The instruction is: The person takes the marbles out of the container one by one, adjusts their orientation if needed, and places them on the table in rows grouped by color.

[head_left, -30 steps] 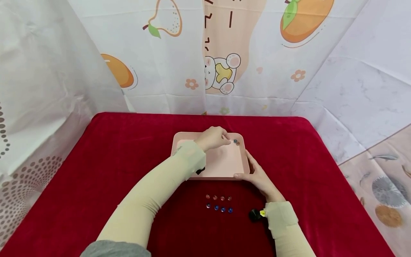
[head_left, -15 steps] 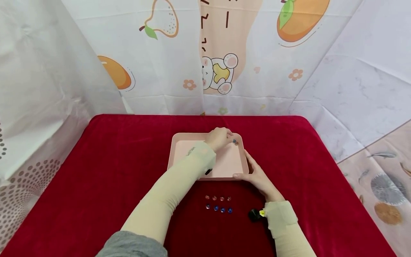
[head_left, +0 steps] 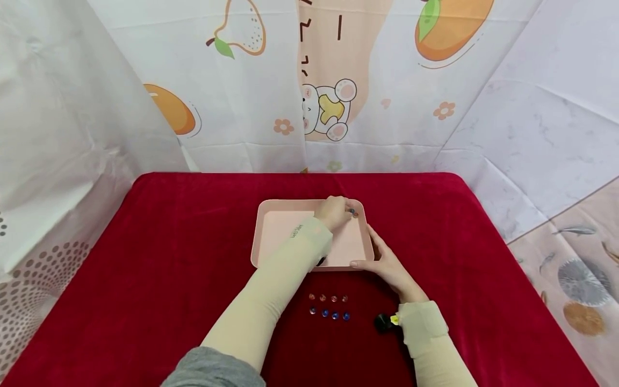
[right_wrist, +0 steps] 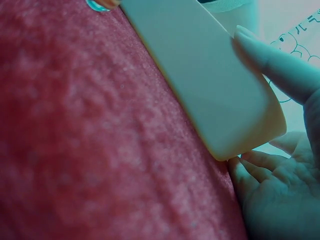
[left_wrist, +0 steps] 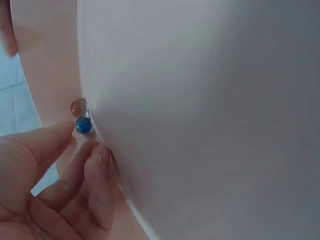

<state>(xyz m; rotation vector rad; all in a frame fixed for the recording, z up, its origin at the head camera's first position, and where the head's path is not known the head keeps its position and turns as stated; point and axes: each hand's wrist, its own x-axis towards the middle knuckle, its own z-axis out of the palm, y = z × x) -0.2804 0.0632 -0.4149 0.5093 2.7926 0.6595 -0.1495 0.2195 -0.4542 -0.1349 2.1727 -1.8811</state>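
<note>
In the head view my left hand [head_left: 333, 213] reaches into the far right of a shallow pink tray [head_left: 260, 231]. A blue marble [left_wrist: 83, 125] sits at the tray's inner wall, touching a clear, orange-streaked marble [left_wrist: 78, 108]. The left thumb is right at the blue marble's edge, with the forefinger tip just below it in the left wrist view. My right hand [head_left: 388, 269] grips the tray's near right corner, thumb on the front rim and fingers along the right side. In the right wrist view, the thumb [right_wrist: 275, 65] lies over the tray's edge.
Nearer me on the red cloth [head_left: 193, 301] lie two rows of marbles: reddish marbles [head_left: 333, 298] behind, and mostly blue marbles [head_left: 335, 316] in front. A black wrist camera [head_left: 383, 322] hangs at the right wrist. Printed curtains [head_left: 232, 107] stand behind the table.
My left hand has moved right inside the tray, to the two marbles in its far right corner. The right hand keeps its grip on the tray, and both marble rows lie unchanged.
</note>
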